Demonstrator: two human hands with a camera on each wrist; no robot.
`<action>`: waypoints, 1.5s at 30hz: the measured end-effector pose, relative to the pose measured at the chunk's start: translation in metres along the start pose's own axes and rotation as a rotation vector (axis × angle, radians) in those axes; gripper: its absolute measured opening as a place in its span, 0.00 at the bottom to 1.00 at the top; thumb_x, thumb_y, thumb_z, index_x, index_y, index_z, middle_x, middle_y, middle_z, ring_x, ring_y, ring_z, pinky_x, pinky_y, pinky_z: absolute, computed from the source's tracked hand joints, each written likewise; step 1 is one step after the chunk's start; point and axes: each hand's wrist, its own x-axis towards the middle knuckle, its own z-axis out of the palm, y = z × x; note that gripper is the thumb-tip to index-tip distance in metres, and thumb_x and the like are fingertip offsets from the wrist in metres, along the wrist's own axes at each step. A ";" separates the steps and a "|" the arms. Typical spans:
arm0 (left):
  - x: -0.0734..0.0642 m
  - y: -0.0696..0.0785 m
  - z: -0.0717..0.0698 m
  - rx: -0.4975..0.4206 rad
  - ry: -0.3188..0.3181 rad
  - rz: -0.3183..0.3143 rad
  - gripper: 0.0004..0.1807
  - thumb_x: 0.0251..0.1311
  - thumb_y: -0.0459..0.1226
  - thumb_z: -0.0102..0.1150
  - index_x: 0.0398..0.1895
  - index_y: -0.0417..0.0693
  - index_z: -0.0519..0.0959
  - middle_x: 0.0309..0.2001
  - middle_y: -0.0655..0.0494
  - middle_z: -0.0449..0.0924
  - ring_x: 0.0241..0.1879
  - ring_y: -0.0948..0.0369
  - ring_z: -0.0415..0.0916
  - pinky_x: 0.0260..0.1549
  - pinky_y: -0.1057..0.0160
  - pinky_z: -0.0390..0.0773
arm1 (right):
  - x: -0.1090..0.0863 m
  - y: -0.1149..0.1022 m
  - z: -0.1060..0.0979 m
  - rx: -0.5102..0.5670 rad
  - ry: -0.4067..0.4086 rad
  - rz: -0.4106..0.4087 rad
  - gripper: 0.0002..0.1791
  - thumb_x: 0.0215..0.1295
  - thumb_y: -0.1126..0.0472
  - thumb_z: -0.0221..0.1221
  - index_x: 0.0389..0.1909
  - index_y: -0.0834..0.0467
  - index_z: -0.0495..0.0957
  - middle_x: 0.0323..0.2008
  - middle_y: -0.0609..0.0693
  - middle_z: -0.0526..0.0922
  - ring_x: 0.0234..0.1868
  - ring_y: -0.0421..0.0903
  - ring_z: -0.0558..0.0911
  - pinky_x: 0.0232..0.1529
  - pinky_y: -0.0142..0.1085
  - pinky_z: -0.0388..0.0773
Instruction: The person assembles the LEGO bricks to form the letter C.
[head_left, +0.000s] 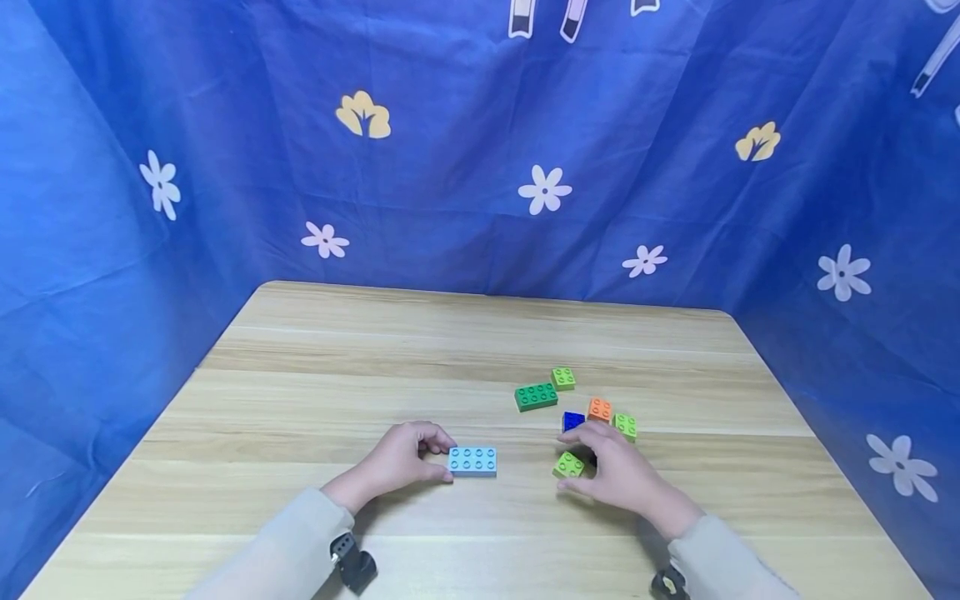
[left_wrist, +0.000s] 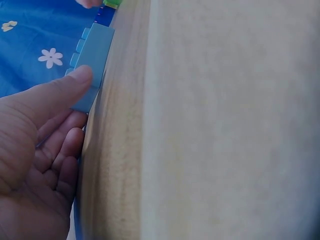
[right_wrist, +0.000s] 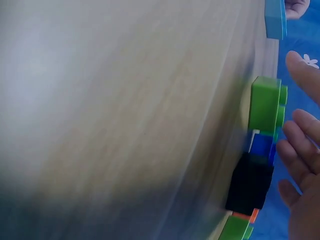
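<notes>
At its left end, a light blue eight-stud toy brick (head_left: 472, 462) is pinched between the thumb and fingers of my left hand (head_left: 401, 467). In the left wrist view the thumb (left_wrist: 80, 75) lies along the side of that brick, close to the tabletop. My right hand (head_left: 615, 471) hovers around a lime green four-stud brick (head_left: 568, 465), thumb and fingers apart. The right wrist view shows a gap between those fingers and the lime brick (right_wrist: 265, 102). A black brick (right_wrist: 249, 184) stands under this hand, mostly hidden in the head view.
Beyond my right hand are a dark blue brick (head_left: 572, 422), an orange brick (head_left: 600, 409) and another lime brick (head_left: 626, 427). Farther back, a dark green brick (head_left: 536, 397) lies beside a third lime brick (head_left: 563, 379). Blue cloth (head_left: 450, 167) surrounds the wooden table (head_left: 360, 350).
</notes>
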 end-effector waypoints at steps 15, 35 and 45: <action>-0.001 -0.001 -0.001 0.000 0.005 0.000 0.18 0.37 0.37 0.77 0.35 0.48 0.82 0.32 0.63 0.79 0.34 0.61 0.73 0.39 0.63 0.76 | -0.008 0.009 0.001 -0.143 -0.032 0.013 0.29 0.45 0.38 0.69 0.43 0.52 0.80 0.45 0.47 0.80 0.54 0.52 0.75 0.58 0.53 0.68; -0.001 0.002 0.001 0.004 -0.002 -0.016 0.18 0.38 0.37 0.77 0.35 0.47 0.82 0.32 0.62 0.79 0.34 0.61 0.73 0.39 0.63 0.76 | 0.010 -0.012 0.015 -0.009 0.026 -0.046 0.22 0.51 0.48 0.69 0.45 0.54 0.79 0.44 0.44 0.81 0.47 0.43 0.78 0.53 0.44 0.74; -0.001 0.003 0.001 0.006 -0.004 -0.011 0.18 0.38 0.37 0.77 0.36 0.47 0.82 0.32 0.63 0.79 0.34 0.61 0.74 0.38 0.63 0.76 | 0.032 -0.039 0.026 0.089 0.034 -0.066 0.21 0.53 0.48 0.68 0.47 0.51 0.79 0.42 0.39 0.79 0.44 0.37 0.77 0.48 0.40 0.75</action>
